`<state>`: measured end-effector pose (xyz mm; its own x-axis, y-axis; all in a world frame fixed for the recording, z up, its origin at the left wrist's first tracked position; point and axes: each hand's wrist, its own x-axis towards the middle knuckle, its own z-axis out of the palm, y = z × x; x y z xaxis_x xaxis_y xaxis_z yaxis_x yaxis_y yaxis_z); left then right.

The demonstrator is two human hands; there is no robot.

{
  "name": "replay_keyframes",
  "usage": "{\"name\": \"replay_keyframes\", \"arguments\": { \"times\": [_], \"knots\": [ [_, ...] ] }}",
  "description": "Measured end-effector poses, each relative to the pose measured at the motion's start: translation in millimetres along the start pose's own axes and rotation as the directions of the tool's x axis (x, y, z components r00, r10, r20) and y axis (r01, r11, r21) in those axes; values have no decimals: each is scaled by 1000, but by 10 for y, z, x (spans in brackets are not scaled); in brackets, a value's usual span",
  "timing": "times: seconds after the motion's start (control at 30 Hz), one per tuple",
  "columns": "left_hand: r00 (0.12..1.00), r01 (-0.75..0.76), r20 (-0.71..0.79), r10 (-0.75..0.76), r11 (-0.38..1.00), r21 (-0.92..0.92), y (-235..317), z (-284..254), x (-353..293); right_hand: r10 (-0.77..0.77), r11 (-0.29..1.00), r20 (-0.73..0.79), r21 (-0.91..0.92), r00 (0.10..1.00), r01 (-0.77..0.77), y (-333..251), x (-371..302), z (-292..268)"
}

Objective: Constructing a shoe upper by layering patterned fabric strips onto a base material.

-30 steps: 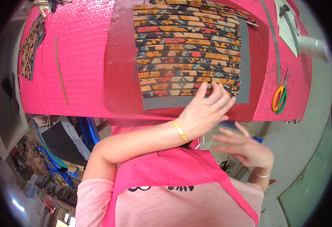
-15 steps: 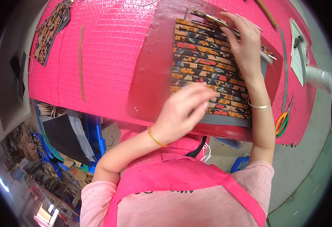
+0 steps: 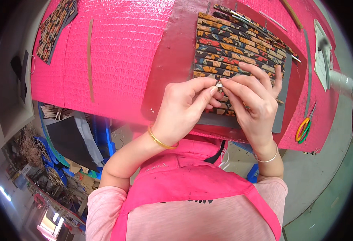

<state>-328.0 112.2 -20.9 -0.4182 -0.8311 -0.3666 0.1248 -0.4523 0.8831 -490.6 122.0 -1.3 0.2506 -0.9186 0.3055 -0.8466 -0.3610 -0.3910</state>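
Observation:
Over the near part of a row of floral strips (image 3: pixel 237 45), my left hand (image 3: pixel 181 105) and my right hand (image 3: pixel 256 99) meet fingertip to fingertip. Between them they pinch a small whitish piece (image 3: pixel 219 85), too small to name for certain. The black, orange and red strips lie side by side on a grey sheet (image 3: pixel 280 114), itself on a dark red mat (image 3: pixel 170 68). Along the far right of the row lie a few loose narrow strips and thin white rods (image 3: pixel 245 19). My fingers hide the nearest strips in part.
Scissors (image 3: pixel 304 129) with yellow and green handles lie right on the pink table (image 3: pixel 124 52). A wooden stick (image 3: pixel 292 14) is at the far right, a clipboard (image 3: pixel 320 56) beyond. Floral fabric (image 3: pixel 56 30) lies far left. Below stands a blue crate (image 3: pixel 104 136) of scraps.
My right hand has come from the far right of the strips down to my left hand. Both now pinch a small whitish piece. The camera view has shifted slightly.

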Motion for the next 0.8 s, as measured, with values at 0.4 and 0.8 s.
{"name": "replay_keyframes", "arguments": {
  "times": [0.4,0.8],
  "knots": [
    [927,-325,89,364,663,675,0,54,-136,-38,999,-34,-33,999,37,-87,-114,22],
    [951,-264,-2,310,812,520,-140,98,-150,-35,999,-37,18,999,35,-85,-229,73]
  ]
}}
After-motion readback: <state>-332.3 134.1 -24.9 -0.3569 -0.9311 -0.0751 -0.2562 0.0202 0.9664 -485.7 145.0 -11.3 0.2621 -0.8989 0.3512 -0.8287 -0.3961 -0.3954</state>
